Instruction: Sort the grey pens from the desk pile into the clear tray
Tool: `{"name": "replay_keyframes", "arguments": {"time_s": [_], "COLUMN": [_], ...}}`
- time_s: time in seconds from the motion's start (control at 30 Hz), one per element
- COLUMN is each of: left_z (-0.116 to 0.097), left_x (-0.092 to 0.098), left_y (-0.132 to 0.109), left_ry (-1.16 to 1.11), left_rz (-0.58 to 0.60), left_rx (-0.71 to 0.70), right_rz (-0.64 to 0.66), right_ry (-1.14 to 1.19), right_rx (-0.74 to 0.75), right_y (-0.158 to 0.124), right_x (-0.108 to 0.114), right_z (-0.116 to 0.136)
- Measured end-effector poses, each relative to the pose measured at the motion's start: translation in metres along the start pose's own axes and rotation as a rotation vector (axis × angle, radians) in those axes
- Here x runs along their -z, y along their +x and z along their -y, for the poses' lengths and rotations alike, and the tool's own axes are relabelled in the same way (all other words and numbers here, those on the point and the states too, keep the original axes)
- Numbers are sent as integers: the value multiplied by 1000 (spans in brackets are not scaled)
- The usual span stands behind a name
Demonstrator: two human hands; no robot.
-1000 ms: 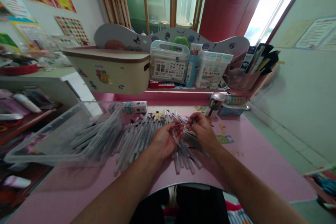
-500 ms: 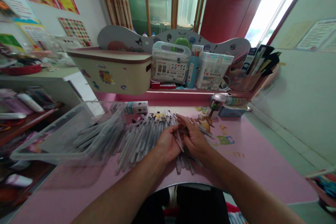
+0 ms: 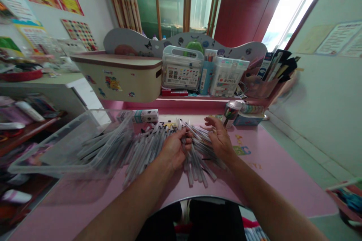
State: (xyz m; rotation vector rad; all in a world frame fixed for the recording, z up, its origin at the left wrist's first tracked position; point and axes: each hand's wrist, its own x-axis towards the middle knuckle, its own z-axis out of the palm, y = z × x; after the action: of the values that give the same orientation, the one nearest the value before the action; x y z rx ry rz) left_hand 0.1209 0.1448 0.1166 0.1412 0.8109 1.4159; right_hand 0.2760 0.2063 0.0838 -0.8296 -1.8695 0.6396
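Note:
Many slim clear pens with dark tips (image 3: 152, 147) lie in a spread row on the pink desk. My left hand (image 3: 174, 148) rests among them with its fingers curled in; whatever is in its grasp is hidden. To its right, my right hand (image 3: 222, 144) has its fingers apart, with the index finger raised. It is beside a looser fan of pens (image 3: 199, 145), whose ends point various ways. A clear plastic bin (image 3: 60, 169) on the left holds more of the same pens.
Behind the pens lies a small white and teal box (image 3: 145, 115). A clear-lidded can (image 3: 232, 111) stands at the back right by a blue box (image 3: 249, 118). On the shelf above are a cream bin (image 3: 121, 81), a marker case (image 3: 183, 69) and a pink holder (image 3: 258, 86).
My hands were close together over the pens and have moved apart. The right hand went right and its fingers spread; the left hand's fingers curled in. More pens show between them.

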Motion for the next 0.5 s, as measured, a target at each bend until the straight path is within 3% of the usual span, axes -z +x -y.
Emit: {"name": "replay_keyframes", "arguments": {"time_s": [0.17,0.23,0.3,0.4,0.5], "left_z": [-44,-64,-85,-119,-157], "left_x": [-17,-18,-14,4,33], "left_y": [-38,-56,-72,-91,-100], "left_ry": [203,362,527,834,1291], "left_rz": [125,200,204,29,-323], "left_rx": [-309,-462,-590,-699,-671], "right_rz": [218,339,451,560,594], "right_ry": [-344,-441,-504,-569,-631], "right_rx": [9,-29,-77,-101,-80], "right_y": [9,9,9,9,9], "right_x": [5,5,6,9,12], "right_z": [-6,-5,-3,2,5]}}
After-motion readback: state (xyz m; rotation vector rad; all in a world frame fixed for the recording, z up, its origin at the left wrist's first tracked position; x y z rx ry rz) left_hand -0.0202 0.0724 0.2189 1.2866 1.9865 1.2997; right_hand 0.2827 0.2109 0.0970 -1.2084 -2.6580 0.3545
